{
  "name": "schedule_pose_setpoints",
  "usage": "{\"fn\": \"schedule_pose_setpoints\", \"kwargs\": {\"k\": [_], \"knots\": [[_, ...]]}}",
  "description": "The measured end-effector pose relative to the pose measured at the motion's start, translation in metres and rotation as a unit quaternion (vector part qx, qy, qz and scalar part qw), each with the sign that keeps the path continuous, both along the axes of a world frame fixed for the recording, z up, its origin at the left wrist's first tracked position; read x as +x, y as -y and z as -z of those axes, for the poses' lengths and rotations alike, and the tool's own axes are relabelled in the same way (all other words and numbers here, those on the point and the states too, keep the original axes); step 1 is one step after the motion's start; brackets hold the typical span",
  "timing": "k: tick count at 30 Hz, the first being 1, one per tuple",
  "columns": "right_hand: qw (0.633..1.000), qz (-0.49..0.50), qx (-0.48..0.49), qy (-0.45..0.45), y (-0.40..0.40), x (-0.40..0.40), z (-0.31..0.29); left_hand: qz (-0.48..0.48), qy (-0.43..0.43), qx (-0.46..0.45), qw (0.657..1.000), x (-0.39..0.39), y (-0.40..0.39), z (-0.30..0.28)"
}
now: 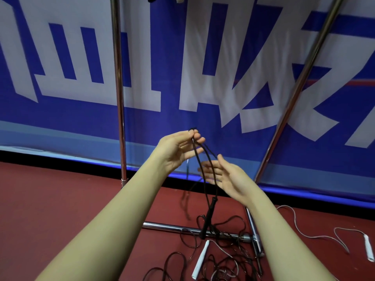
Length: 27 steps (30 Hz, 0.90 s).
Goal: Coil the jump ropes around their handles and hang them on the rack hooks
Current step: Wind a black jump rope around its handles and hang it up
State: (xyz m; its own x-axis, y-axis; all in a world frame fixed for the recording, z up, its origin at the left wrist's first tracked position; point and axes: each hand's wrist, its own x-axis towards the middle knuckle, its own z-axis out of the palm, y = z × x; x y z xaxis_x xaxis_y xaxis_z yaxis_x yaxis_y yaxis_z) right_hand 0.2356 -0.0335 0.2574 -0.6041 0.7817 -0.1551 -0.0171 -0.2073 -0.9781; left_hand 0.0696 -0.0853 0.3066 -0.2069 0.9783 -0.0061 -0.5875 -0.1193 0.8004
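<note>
My left hand [178, 149] is raised in front of the banner and pinches the top of a black jump rope [199, 159] between thumb and fingertips. The rope hangs down in loops, and a black handle [209, 217] dangles at its lower end above the floor. My right hand [223, 175] is open just right of the hanging strands, fingers spread, with the rope running across its fingers. The chrome rack has a left upright [119, 94] and a slanted right pole [300, 84]. Its hooks are out of view above.
A tangle of black rope [219, 258] lies on the red floor by the rack's base bar [162, 226]. A white handle [200, 259] rests in it. Another rope with a white handle [369, 249] lies at the right. A blue and white banner [60, 57] stands behind.
</note>
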Motion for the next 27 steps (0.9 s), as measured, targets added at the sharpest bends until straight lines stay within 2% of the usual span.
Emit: {"fn": "schedule_pose_setpoints", "kwargs": {"k": [4, 7, 12, 14, 16, 20, 22, 25, 27], "knots": [[0.994, -0.061, 0.08, 0.037, 0.01, -0.002, -0.002, -0.068, 0.067, -0.001, 0.995, -0.002, -0.004, 0.003], [0.996, -0.044, 0.071, -0.005, 0.012, -0.007, -0.003, -0.096, 0.105, -0.008, 0.99, -0.004, -0.006, 0.007], [0.997, 0.012, 0.048, -0.064, 0.011, -0.013, -0.01, -0.096, 0.114, -0.024, 0.988, -0.011, -0.004, 0.011], [0.992, 0.036, 0.025, -0.117, 0.011, -0.014, -0.014, -0.057, 0.078, -0.052, 0.994, -0.01, -0.002, 0.012], [0.98, 0.06, -0.01, -0.19, 0.01, -0.014, -0.018, 0.013, -0.012, -0.099, 0.995, -0.005, 0.0, 0.018], [0.929, 0.116, -0.09, -0.339, 0.004, -0.01, -0.025, 0.143, -0.169, -0.162, 0.962, 0.01, 0.001, 0.035], [0.902, 0.142, -0.12, -0.389, 0.001, -0.007, -0.026, 0.183, -0.194, -0.17, 0.949, 0.016, 0.0, 0.04], [0.863, 0.169, -0.156, -0.45, -0.002, -0.005, -0.028, 0.247, -0.186, -0.173, 0.935, 0.02, -0.001, 0.044], [0.84, 0.187, -0.171, -0.48, -0.005, -0.002, -0.028, 0.277, -0.204, -0.145, 0.928, 0.024, 0.001, 0.045]]}}
